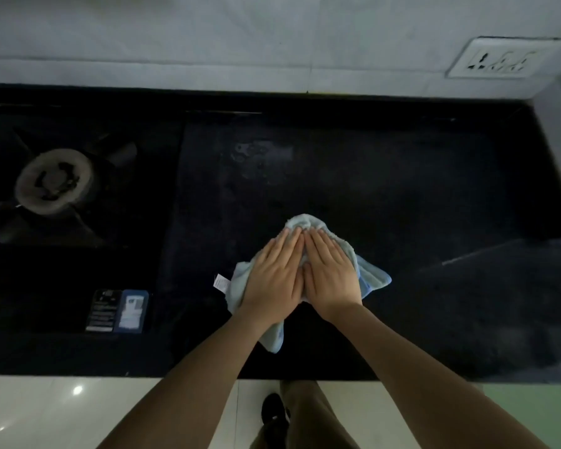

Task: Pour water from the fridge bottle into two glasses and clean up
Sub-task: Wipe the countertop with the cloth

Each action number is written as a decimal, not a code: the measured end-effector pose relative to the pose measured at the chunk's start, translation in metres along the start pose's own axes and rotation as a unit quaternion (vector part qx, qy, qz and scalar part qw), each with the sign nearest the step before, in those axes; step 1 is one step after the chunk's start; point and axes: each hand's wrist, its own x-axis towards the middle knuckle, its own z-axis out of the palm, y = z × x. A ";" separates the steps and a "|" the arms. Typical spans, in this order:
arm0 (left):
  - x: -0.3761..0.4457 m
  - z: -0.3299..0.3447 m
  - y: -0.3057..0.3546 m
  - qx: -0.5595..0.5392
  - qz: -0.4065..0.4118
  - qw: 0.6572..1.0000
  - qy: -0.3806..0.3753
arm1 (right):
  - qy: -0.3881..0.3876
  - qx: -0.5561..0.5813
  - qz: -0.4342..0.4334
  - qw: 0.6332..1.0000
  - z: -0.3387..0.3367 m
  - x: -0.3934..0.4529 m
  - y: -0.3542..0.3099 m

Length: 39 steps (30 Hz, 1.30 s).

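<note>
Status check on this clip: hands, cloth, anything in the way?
Left hand and right hand flat, side by side, pressing light blue cloth on black counter. Wet patch beyond. Nothing blocking.

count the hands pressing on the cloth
2: the left hand lies flat on the left part of the cloth, the right hand flat beside it, their inner edges touching.

Bare forearms, sleeveless to the frame edge; brown trousers (308, 413) and a black shoe (272, 413) below.
</note>
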 end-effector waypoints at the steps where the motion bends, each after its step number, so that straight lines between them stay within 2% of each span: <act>1: 0.013 0.000 -0.005 -0.001 -0.004 1.000 0.001 | -0.001 -0.006 0.003 1.000 -0.001 0.014 0.003; 19: 0.198 -0.021 -0.088 -0.002 -0.062 0.998 0.011 | 0.033 -0.025 0.004 0.999 -0.042 0.219 0.045; 23: 0.229 -0.022 -0.104 0.015 -0.071 0.997 0.014 | 0.054 0.006 0.002 0.999 -0.049 0.251 0.049; 30: 0.239 -0.024 -0.108 -0.009 -0.073 0.996 0.045 | 0.082 0.005 0.000 0.997 -0.051 0.261 0.051; 39: 0.195 -0.024 -0.093 0.057 -0.077 0.995 0.017 | 0.026 -0.059 -0.014 0.998 -0.042 0.223 0.039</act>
